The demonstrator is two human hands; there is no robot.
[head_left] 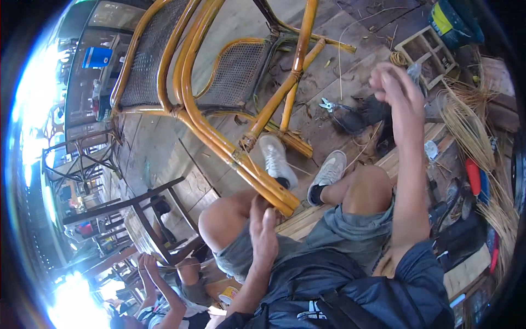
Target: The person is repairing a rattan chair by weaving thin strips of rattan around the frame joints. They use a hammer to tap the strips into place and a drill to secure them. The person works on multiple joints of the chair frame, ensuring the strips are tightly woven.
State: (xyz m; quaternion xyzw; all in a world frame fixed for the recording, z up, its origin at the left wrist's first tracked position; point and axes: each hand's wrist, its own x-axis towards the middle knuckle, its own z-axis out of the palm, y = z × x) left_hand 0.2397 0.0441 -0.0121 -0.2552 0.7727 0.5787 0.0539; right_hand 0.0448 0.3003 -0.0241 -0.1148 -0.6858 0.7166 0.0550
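Observation:
A rattan chair [241,156] with glossy orange-brown poles and dark woven panels lies tipped in front of me, its pole ends over my lap. At the near end of the doubled poles is my left hand [264,236], closed against them; part of its fingers is hidden behind the poles. My right hand [399,90] is raised at the right, away from the chair, its fingers curled inward and slightly blurred. Whether a thin strand is between those fingers cannot be made out. Pliers [329,105] with light blue handles lie on the floor between chair and right hand.
Loose cane strands [466,118] spread along the right, near a wooden divided tray [427,55] and a dark bucket [455,24]. A red-handled tool [473,175] lies there too. A dark wooden chair frame [142,214] stands at left. Another person's hands [147,263] show at lower left.

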